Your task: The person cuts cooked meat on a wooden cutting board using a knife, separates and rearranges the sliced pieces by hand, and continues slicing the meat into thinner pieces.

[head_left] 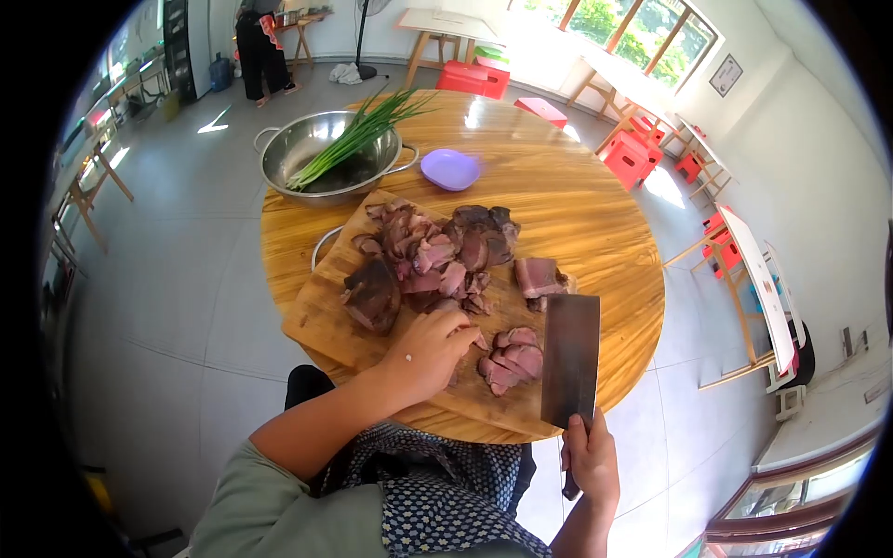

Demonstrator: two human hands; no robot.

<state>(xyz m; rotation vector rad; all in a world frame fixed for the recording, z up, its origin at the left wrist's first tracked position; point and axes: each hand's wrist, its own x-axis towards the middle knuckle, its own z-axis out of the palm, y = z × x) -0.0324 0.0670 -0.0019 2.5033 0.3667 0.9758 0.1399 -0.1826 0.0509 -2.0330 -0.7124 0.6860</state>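
My right hand is wrapped round the handle of a broad cleaver, its blade upright at the right edge of the wooden cutting board. At the board's near side my left hand is closed, a small slice of meat at its fingertips. Between hand and blade lies a small group of meat slices. Behind the left hand are a heap of cut dark-edged meat and a large uncut chunk. Another meat chunk sits by the board's right side, behind the cleaver.
A steel two-handled bowl with long green stalks stands at the far left of the round wooden table. Beside it is a purple dish. Red stools and other tables stand around; a person is at the back.
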